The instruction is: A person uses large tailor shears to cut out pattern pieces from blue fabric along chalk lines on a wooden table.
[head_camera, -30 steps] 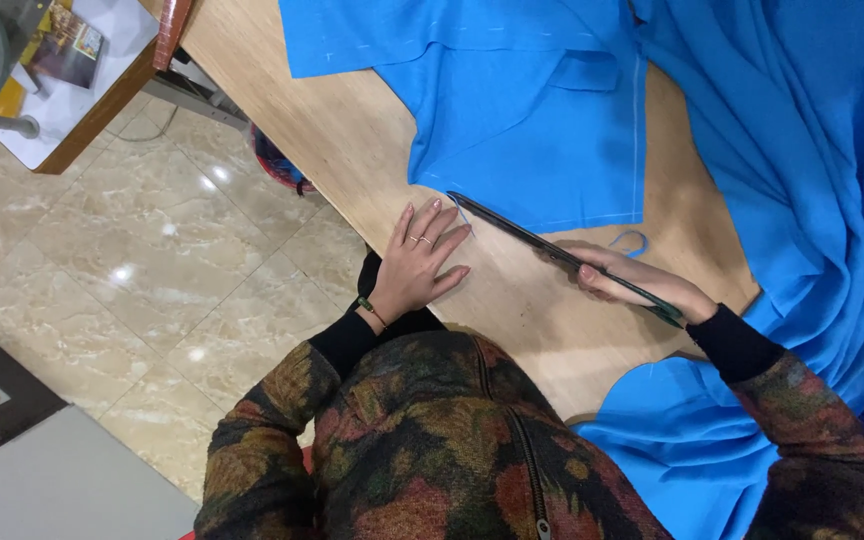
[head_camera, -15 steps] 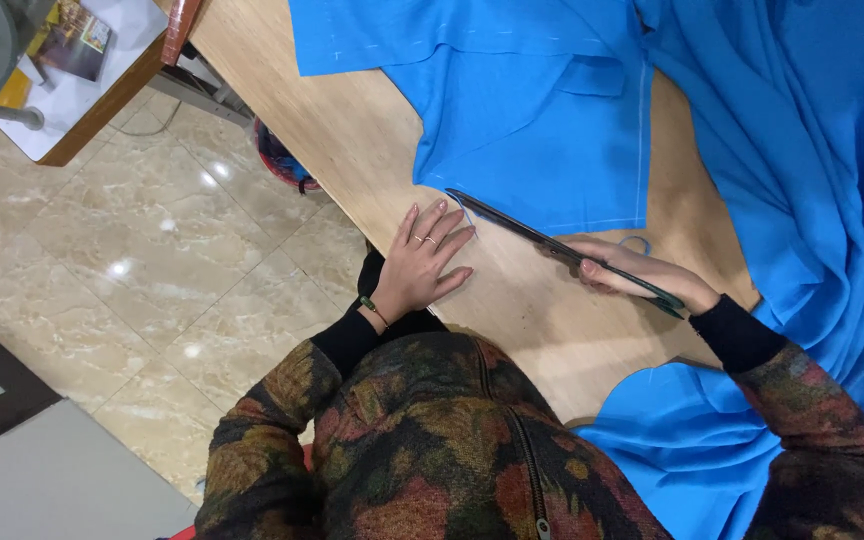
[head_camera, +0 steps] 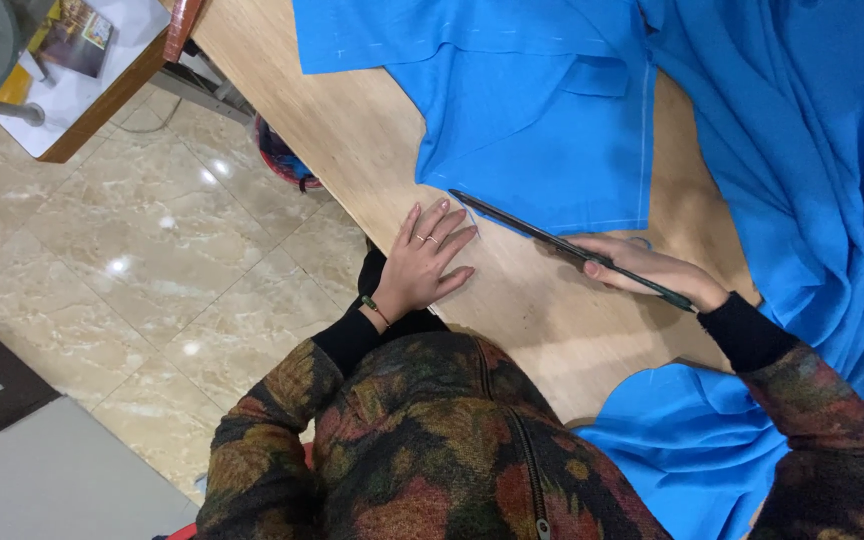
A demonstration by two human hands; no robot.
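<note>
The left hand (head_camera: 422,265) lies flat and released on the wooden table (head_camera: 352,150), fingers spread, with rings on two fingers and a thin bracelet at the wrist. Its fingertips reach toward the tip of a pair of long dark scissors (head_camera: 562,245), close to it but apart. The right hand (head_camera: 647,272) is clenched around the handle end of those scissors, which lie nearly flat and slanted, running from the right hand up toward the left hand's fingertips. Whether the blades are parted cannot be told.

Just beyond the scissors, away from both hands, lies a cut piece of blue fabric (head_camera: 542,130) spread on the table, its lower edge running along the blades. A faint chalk line marks this piece near its right edge. To the right of the right hand, a large heap of the same blue cloth (head_camera: 802,150) hangs in folds off the table. Left of the left hand is a glossy marble floor (head_camera: 122,260).
</note>
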